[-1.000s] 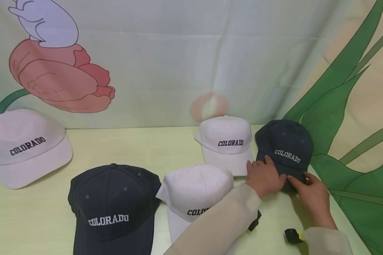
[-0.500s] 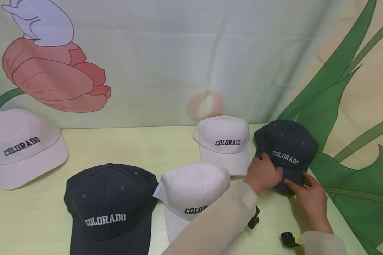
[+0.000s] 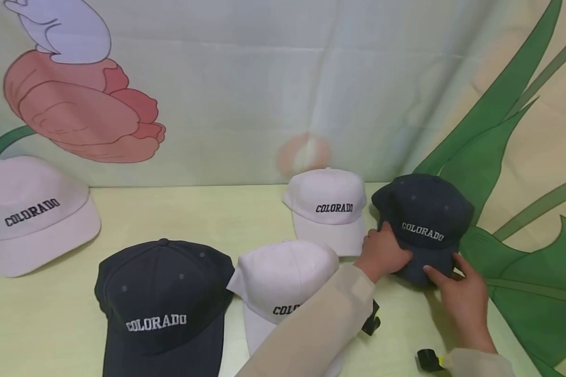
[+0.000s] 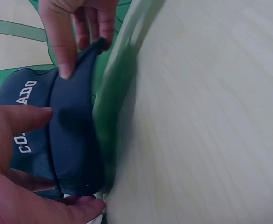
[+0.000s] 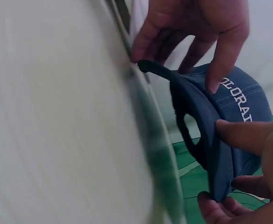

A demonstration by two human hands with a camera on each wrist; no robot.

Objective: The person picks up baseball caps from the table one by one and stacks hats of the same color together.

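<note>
A navy baseball cap (image 3: pixel 423 204) with white COLORADO lettering is at the back right, its brim toward me. My left hand (image 3: pixel 384 252) grips the left side of the brim, thumb on top and fingers at the edge. On the other side, my right hand (image 3: pixel 466 298) pinches the brim's right edge, thumb on top. Both hands also show around the cap (image 4: pixel 76 130) in the left wrist view. The right wrist view shows the brim (image 5: pixel 204 116) curving between the hands, with the cap's hollow partly visible beneath.
A white cap (image 3: pixel 330 204) stands just left of the navy one. Nearer me are another white cap (image 3: pixel 287 272), partly behind my left sleeve, and a larger navy cap (image 3: pixel 165 293). Far left sits a third white cap (image 3: pixel 33 214). A printed curtain (image 3: pixel 217 104) hangs behind the table.
The held navy cap has shifted slightly right, away from the white cap beside it, and its brim shows more. My left hand has slid a little left along the brim. The other caps stay put.
</note>
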